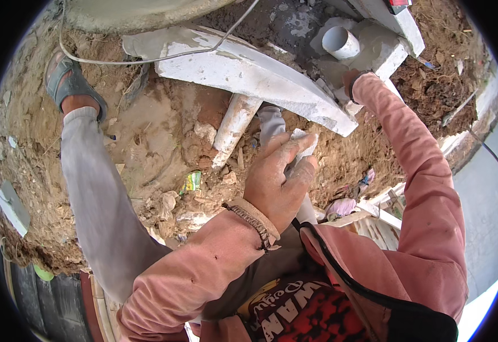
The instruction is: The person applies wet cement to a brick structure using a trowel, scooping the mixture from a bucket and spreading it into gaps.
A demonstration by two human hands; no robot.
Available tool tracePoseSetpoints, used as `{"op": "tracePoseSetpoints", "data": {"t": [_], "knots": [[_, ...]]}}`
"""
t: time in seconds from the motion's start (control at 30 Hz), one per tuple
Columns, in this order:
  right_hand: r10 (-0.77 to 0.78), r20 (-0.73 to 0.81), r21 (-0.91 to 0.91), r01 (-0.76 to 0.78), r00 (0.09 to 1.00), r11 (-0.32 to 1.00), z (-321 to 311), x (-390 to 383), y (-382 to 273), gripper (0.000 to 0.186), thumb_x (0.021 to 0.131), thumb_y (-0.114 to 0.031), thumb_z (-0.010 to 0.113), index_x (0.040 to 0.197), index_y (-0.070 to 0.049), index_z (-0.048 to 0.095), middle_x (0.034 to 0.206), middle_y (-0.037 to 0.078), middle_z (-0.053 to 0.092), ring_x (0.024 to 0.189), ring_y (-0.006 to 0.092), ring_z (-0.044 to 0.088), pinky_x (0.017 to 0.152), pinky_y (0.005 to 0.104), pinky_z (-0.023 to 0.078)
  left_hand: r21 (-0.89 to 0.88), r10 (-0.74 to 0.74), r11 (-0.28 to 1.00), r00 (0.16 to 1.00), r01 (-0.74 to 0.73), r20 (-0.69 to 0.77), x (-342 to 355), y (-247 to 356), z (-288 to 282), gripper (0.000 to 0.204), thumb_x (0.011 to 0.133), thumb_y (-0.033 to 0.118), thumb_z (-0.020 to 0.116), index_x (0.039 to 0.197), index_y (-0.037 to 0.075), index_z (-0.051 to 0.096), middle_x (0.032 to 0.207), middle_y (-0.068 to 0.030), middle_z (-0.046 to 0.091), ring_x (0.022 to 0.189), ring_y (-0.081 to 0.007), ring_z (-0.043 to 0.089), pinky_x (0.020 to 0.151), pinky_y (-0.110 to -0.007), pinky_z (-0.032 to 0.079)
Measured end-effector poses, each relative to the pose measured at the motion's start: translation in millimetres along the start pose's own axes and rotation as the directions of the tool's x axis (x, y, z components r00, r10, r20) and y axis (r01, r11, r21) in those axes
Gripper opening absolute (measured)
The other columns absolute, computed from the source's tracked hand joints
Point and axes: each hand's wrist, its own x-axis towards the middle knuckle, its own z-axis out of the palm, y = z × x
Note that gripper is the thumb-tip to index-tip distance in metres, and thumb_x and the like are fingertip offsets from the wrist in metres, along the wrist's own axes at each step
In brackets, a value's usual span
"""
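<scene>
**Wiping a grey pipe in a dirt trench**

The left hand (277, 179), dusted with pale powder, is curled closed around a crumpled white cloth (305, 142) and presses it against a grey upright pipe (273, 124) just right of centre. The pipe rises toward twelve o'clock and passes under a white concrete slab (249, 71). A second, whiter pipe (235, 128) leans just beside it at its nine o'clock.

The right arm in its pink sleeve (426, 188) reaches up to one o'clock, where the right hand (353, 85) meets the slab edge, below a short open pipe stub (340, 41). Only a dark scrap of that hand shows, so I cannot tell whether it grips or merely leans.

A sandalled foot (66, 82) stands on the soil at ten o'clock.

Risks, as I judge them: the cloth is bunched loosely, and a corner could snag on the rough slab edge or drop into the loose earth (163, 131) and pick up grit. The body leans far over the trench, so crumbling soil under the foot could upset the balance.

Hard to make out: the pipe's lower length is hidden behind the left hand and wrist, and where either pipe joins anything under the slab cannot be seen. A thin cable (163, 56) runs off the top edge.
</scene>
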Motion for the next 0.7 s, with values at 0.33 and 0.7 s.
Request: {"op": "tracePoseSetpoints", "data": {"t": [0.33, 0.7], "knots": [[0.019, -0.271, 0.122, 0.015, 0.962, 0.992, 19, -2, 1, 0.048, 0.087, -0.011, 0.043, 0.134, -0.01, 0.04, 0.115, 0.021, 0.056, 0.1, 0.0361, 0.061, 0.084, 0.0451, 0.05, 0.012, 0.012, 1.0, 0.999, -0.011, -0.039, -2, 1, 1, 0.031, 0.086, 0.01, 0.058, 0.114, -0.004, 0.059, 0.112, -0.017, 0.059, 0.105, -0.0282, 0.057, 0.092, -0.032, 0.043], [0.112, -0.31, 0.28, -0.022, 0.944, 0.96, 19, 14, -10, 0.032, 0.09, -0.016, 0.043, 0.117, -0.007, 0.058, 0.114, 0.022, 0.061, 0.109, 0.0347, 0.059, 0.091, 0.0426, 0.049, 0.024, -0.029, 0.999, 0.999, 0.03, -0.038, -1, 2, 2, 0.032, 0.086, 0.012, 0.058, 0.114, -0.002, 0.06, 0.112, -0.0173, 0.058, 0.105, -0.0292, 0.057, 0.092, -0.034, 0.043]]}}
